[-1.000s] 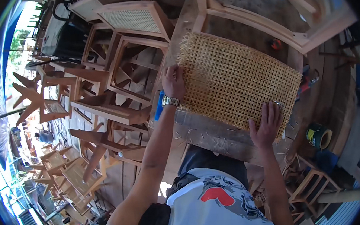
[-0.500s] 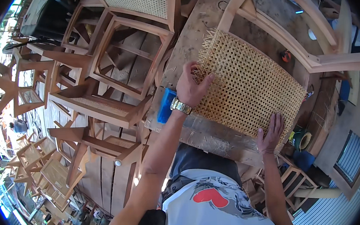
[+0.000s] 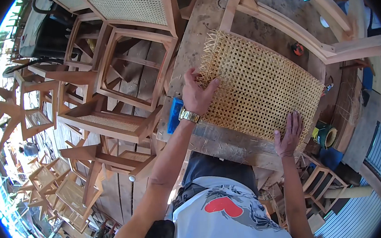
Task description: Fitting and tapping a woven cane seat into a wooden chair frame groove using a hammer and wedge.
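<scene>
- Here's the woven cane sheet (image 3: 260,83), spread flat over the table (image 3: 195,32), in front of the person's body; whatever sits directly beneath it is hidden.
- Look at that long axis: it slants from upper left to lower right, the right-hand end dipping closer to the body.
- Left grip (image 3: 199,96) is at the left short end, thumb laid over the weave, fingers bent by the edge. Pinching strands or only resting there? Can't tell.
- From that grip, the sheet stretches away to the right, with the loose cane ends (image 3: 210,44) just above; this is the hand nearer to them.
- Right grip (image 3: 289,138) is released, fingers spread flat over the lower right corner, clasping nothing. From here most of the sheet lies up and to the left.
- So both hands are touching, one at each end, neither nearer to the sheet overall; the middle is uncovered between them.
- Beyond the far long edge stands a wooden chair frame (image 3: 289,26), a small orange-and-black object (image 3: 298,49) beside its rail.
- Close by the left wrist, a blue block (image 3: 175,116) at the table's edge.
</scene>
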`<move>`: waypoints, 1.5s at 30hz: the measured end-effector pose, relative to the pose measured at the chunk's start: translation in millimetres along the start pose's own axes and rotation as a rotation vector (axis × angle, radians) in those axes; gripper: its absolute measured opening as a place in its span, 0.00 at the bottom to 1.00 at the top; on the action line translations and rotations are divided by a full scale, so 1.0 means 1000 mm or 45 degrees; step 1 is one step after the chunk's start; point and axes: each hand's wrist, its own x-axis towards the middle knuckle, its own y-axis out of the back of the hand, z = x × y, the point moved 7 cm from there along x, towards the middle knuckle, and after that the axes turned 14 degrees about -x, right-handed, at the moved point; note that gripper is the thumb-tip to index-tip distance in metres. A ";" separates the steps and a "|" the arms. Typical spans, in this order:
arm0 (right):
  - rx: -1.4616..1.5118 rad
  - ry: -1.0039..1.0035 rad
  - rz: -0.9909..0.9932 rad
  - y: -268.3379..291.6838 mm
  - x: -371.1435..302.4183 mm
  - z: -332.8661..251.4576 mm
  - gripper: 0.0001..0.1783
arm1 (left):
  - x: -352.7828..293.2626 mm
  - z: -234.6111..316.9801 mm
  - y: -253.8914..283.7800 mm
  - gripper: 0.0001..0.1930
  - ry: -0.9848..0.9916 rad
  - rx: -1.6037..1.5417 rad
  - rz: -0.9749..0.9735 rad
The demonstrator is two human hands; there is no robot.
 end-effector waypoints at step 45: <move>0.352 -1.305 -0.176 -0.034 -0.027 0.137 0.28 | 0.012 -0.012 0.014 0.15 0.269 -0.011 0.088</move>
